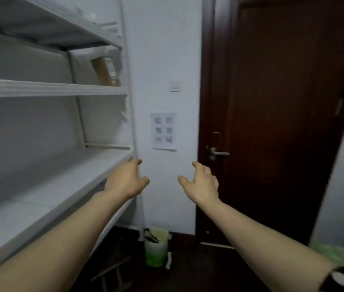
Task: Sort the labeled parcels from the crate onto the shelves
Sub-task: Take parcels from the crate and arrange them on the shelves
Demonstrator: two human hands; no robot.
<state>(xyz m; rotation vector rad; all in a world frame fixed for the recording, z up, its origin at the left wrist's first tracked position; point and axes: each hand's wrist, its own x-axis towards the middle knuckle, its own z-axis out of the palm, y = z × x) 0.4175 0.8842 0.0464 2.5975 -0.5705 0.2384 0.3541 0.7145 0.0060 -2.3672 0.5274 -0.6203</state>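
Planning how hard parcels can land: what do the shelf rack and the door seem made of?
Shelf rack: probably white-painted metal, matte, judging by thin uprights and folded edges. Door: dark brown wood or veneer, slight sheen; grain too blurred to confirm.

You face a paper sheet (163,131) on the wall (162,49); its six blurred Chinese characters, three rows of two, seem to read 临时 / 堆放 / 区域; the brown parcel (103,70) carries a label too blurred to read.
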